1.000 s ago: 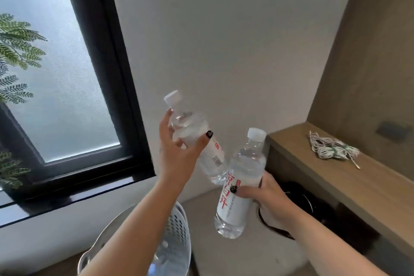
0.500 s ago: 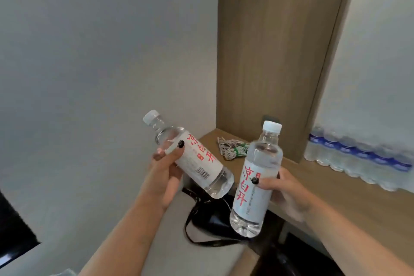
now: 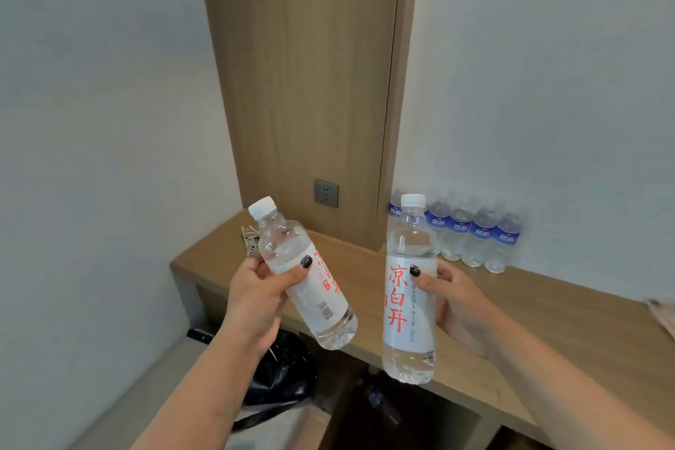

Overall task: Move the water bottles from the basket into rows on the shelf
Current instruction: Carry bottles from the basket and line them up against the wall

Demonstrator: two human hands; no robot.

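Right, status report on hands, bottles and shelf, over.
Left hand grips tilted bottle. Right hand holds upright bottle. Shelf ahead, nothing blocking.

A plain room in a home or guest lodging, with built-in wooden furniture.

A long light-wood shelf (image 3: 548, 318) runs along bare pale grey walls (image 3: 548, 66), backed at the corner by a tall wood-grain panel (image 3: 303, 84) fitted with a grey wall socket (image 3: 326, 192). A row of small clear water bottles with blue labels (image 3: 471, 230) stands against the wall on the shelf. A bundle of pale cord (image 3: 250, 239) lies at the shelf's far end, and a black bag (image 3: 281, 373) sits on the floor below.
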